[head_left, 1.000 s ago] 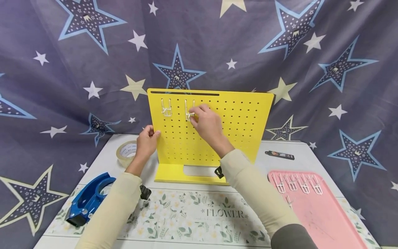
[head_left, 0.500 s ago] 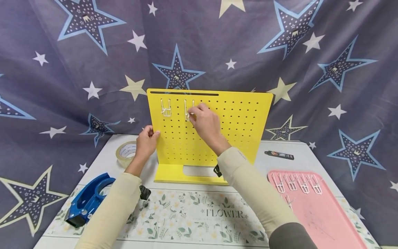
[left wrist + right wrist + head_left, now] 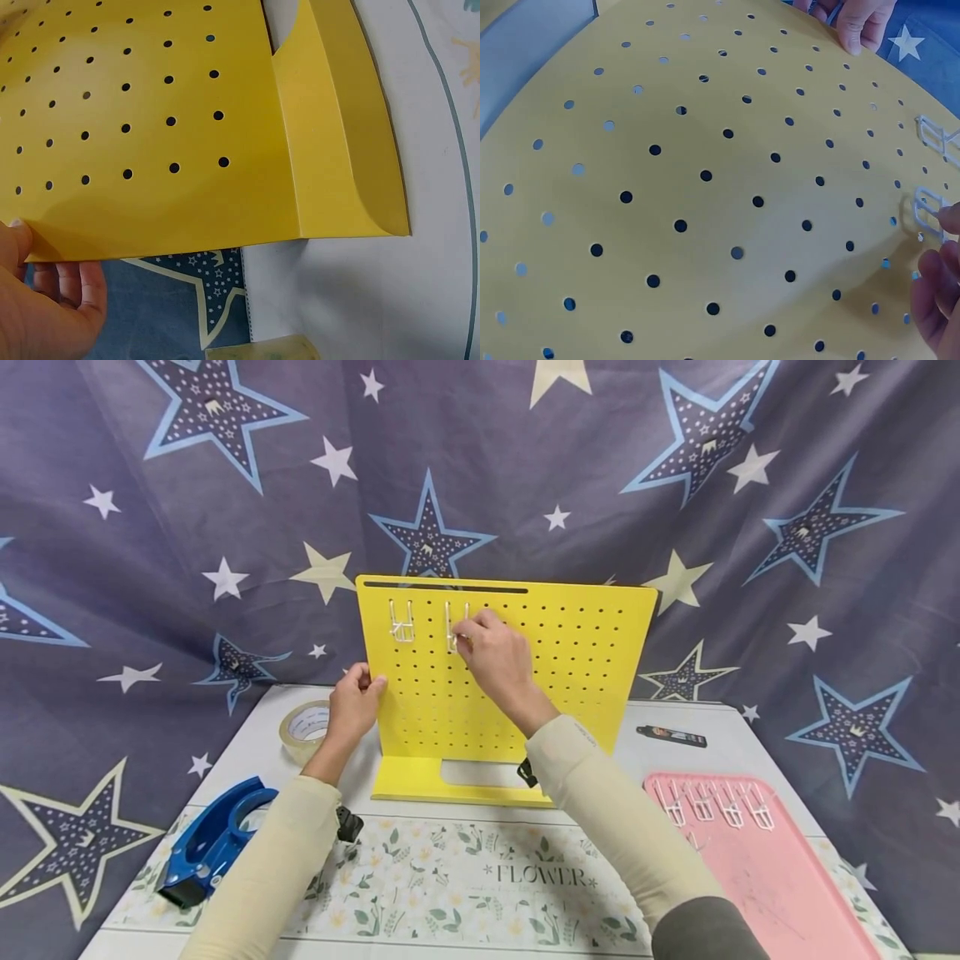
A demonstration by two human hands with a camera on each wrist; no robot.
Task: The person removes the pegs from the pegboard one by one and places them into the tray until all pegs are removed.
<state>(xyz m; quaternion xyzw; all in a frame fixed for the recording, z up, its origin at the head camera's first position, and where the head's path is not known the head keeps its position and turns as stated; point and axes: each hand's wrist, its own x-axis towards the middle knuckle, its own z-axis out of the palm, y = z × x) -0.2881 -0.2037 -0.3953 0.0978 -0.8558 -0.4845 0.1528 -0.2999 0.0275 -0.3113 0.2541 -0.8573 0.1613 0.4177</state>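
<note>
One dark star curtain (image 3: pixel 262 518) hangs at the back. In front is one white table (image 3: pixel 251 752), with a printed flower strip (image 3: pixel 465 902) that says "FLOWER" in big letters.

One yellow pegboard (image 3: pixel 442 702) stands up on the table. It has lots of little round holes in rows and one long thin slot near the top. Two cream sleeves (image 3: pixel 615 827) reach in toward it.

One pink tray (image 3: pixel 757 877) lies to the right, and one blue tape dispenser (image 3: pixel 206 831) sits at the left.

There are two hands. The left hand (image 3: pixel 352 702) grips the board's left edge, with the thumb on the front and the other fingers behind. The right hand (image 3: pixel 495 660) is up by the board, and its thumb and fingers pinch one wire hook.

One roll of clear tape (image 3: pixel 296 750) is behind the dispenser. Its inside ring has print too small to read. One slim black packet (image 3: pixel 671 736) lies past the tray; its label is too tiny to read.

I count seven white wire hooks. The pinched hook (image 3: pixel 447 620) is at the board's top, its low end between the fingertips. Another hook (image 3: pixel 402 631) hangs to its left, well above the left hand. Four hooks (image 3: pixel 702 810) make a row on the tray, and a fifth hook (image 3: pixel 693 840) is just below them, partly hidden by a sleeve.
</note>
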